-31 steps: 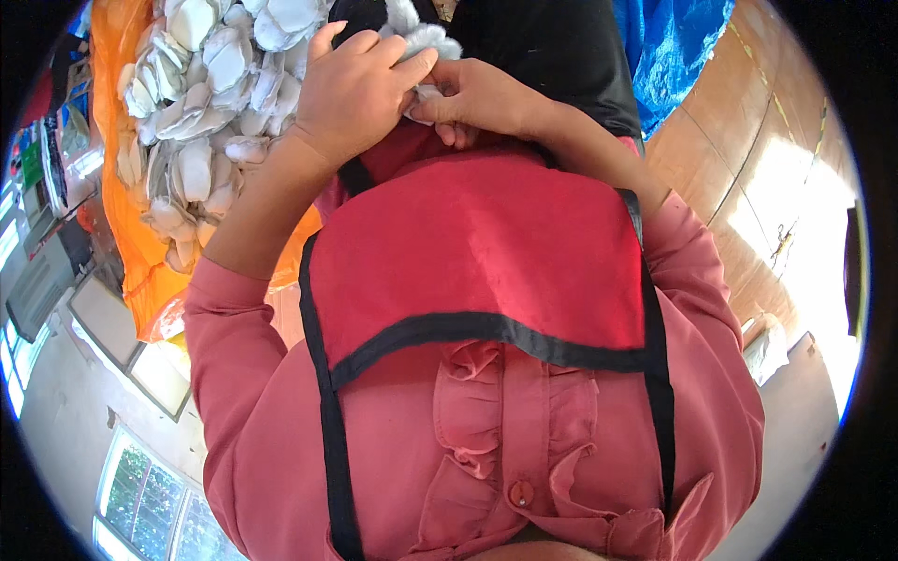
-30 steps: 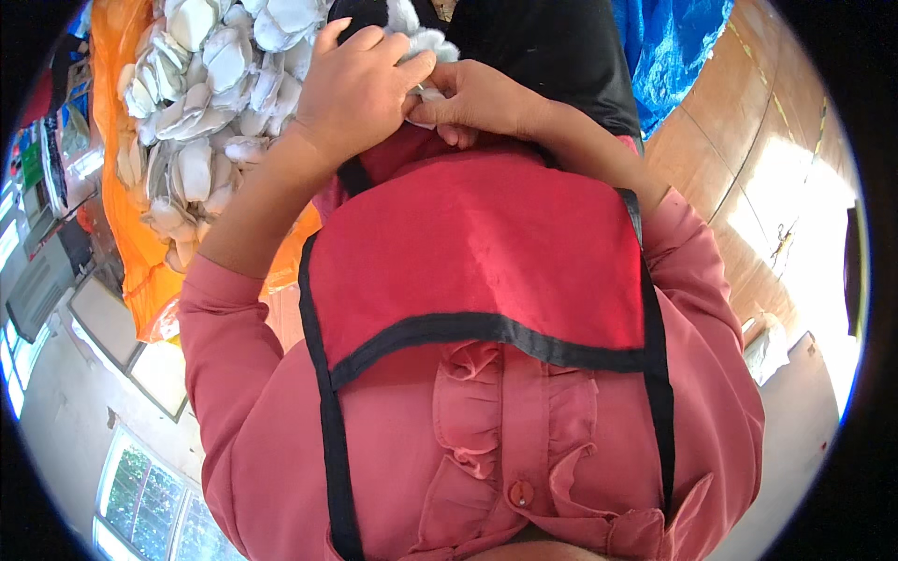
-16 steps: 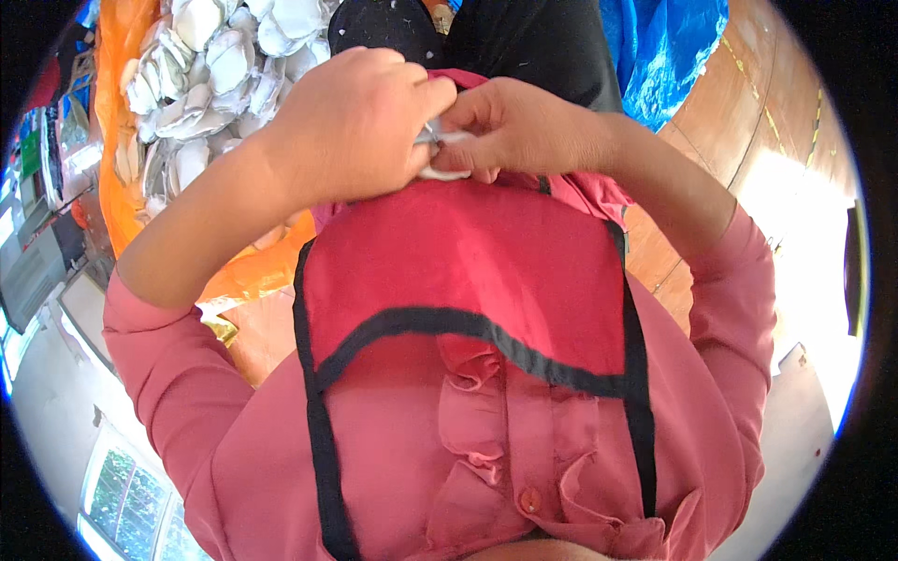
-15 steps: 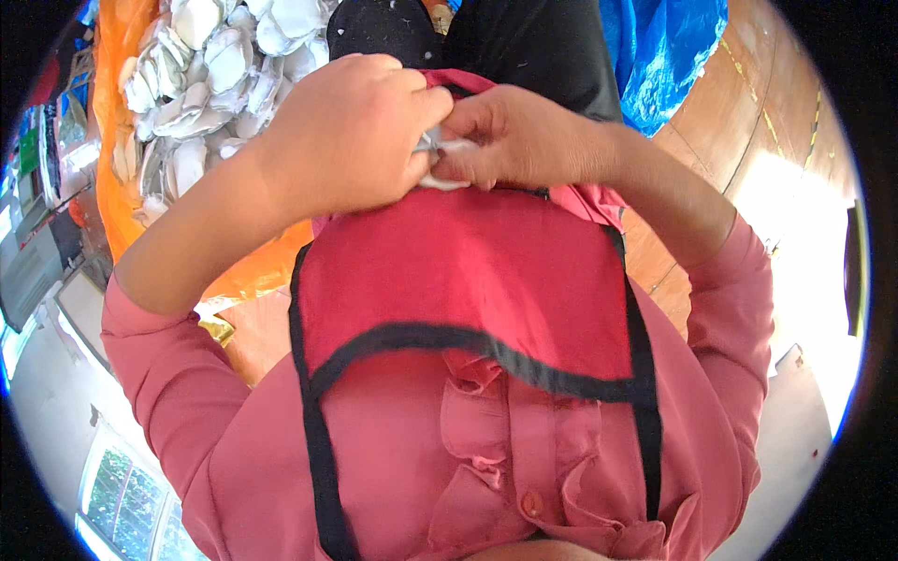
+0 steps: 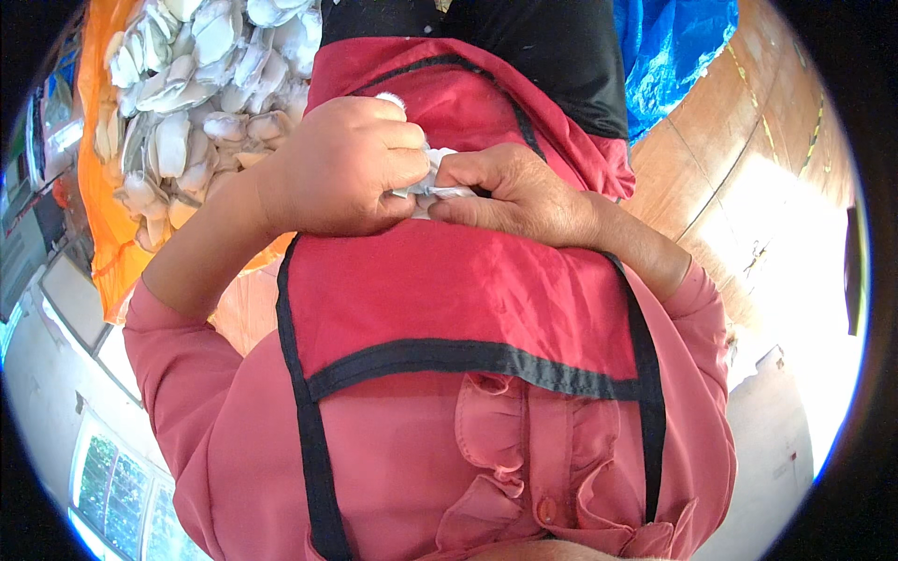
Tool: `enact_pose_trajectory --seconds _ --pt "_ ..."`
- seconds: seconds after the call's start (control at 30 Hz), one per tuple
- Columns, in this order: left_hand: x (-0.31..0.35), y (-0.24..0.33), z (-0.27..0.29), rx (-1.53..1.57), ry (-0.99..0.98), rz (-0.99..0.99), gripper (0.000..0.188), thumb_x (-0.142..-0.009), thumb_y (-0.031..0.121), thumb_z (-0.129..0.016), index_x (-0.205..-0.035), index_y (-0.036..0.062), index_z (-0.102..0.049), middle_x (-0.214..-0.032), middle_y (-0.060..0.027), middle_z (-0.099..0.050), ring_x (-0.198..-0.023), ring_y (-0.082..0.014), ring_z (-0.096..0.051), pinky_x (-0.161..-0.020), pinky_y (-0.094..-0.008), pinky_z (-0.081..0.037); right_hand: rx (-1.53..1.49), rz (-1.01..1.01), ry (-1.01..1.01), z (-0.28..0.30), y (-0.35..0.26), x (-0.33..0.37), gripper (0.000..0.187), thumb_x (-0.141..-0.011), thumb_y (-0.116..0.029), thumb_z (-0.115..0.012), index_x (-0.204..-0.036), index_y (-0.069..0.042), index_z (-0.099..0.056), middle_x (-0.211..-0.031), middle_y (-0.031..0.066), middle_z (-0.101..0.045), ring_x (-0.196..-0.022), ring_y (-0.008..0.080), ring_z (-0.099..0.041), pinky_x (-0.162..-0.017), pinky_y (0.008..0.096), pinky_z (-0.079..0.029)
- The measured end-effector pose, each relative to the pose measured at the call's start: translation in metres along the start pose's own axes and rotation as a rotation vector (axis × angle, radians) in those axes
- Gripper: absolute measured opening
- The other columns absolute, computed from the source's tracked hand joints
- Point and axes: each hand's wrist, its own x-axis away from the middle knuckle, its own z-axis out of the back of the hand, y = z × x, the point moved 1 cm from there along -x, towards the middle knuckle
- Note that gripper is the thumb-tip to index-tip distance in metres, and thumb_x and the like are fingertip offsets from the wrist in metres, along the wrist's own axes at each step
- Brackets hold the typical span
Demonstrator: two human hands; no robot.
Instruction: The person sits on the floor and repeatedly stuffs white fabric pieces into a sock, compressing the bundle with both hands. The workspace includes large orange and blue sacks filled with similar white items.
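Over my lap, both hands work on a soft white piece (image 5: 437, 173), which looks like cloth or padding; its exact kind I cannot make out. My left hand (image 5: 351, 168) is closed round it from the left, fingers curled, with a white bit poking out above the knuckles. From the right, my right hand (image 5: 524, 194) pinches its edge between thumb and fingers. The middle of the piece is partly hidden by my fingers. A red apron (image 5: 468, 299) with black edging lies behind and below my hands.
At the far left, a pile of rounded white pad-like pieces (image 5: 215, 70) lies on an orange plastic sheet (image 5: 103, 234). A blue plastic sheet (image 5: 678, 56) is at the far right, beside a tiled brown floor (image 5: 739, 178) with bright sunlight on it.
Both hands have come nearer to my body. The right hand now shows more of its thumb, and more of the white piece is visible between the hands.
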Motion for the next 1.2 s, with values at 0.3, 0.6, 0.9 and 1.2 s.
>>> enact_pose_trajectory --seconds 0.3,0.6,0.9,1.2 --pt "0.003 -0.016 -0.005 0.069 -0.005 0.098 0.021 -0.063 0.011 -0.071 -0.081 0.004 -0.064 -0.076 -0.0104 -0.057 -0.073 -0.0314 -0.058 -0.065 -0.04 -0.048 -0.084 -0.069 0.047 0.002 0.009 -0.002 0.024 -0.095 -0.026 -0.064 -0.103 -0.003 -0.064 -0.08 0.0092 -0.063 -0.075 0.0154 -0.06 -0.071 0.0324 -0.049" --pt "-0.003 -0.023 -0.005 0.098 0.244 0.254 0.027 -0.068 0.003 -0.069 -0.094 0.0044 -0.067 -0.09 -0.0098 -0.065 -0.084 -0.0266 -0.065 -0.074 -0.0343 -0.053 -0.268 -0.092 0.242 0.007 0.016 -0.012 0.029 -0.097 -0.026 -0.065 -0.111 -0.001 -0.065 -0.095 0.002 -0.066 -0.088 0.0081 -0.059 -0.079 0.0242 -0.049" --pt "-0.006 -0.022 -0.007 0.058 0.274 0.317 0.024 -0.07 0.005 -0.071 -0.094 0.0044 -0.067 -0.091 -0.0093 -0.066 -0.083 -0.0248 -0.067 -0.075 -0.0327 -0.053 -0.435 -0.048 0.258 0.006 0.015 -0.011 0.028 -0.099 -0.026 -0.061 -0.116 -0.004 -0.063 -0.097 -0.0013 -0.064 -0.089 0.0065 -0.057 -0.079 0.0219 -0.047" --pt "-0.007 -0.019 -0.009 -0.088 0.34 0.268 0.026 -0.069 0.005 -0.073 -0.094 0.005 -0.067 -0.092 -0.0093 -0.067 -0.086 -0.0264 -0.067 -0.077 -0.0334 -0.053 -0.385 -0.011 0.264 0.009 0.023 -0.011 0.03 -0.101 -0.036 -0.055 -0.108 -0.009 -0.064 -0.088 -0.0049 -0.06 -0.075 0.0051 -0.049 -0.071 0.0202 -0.043"
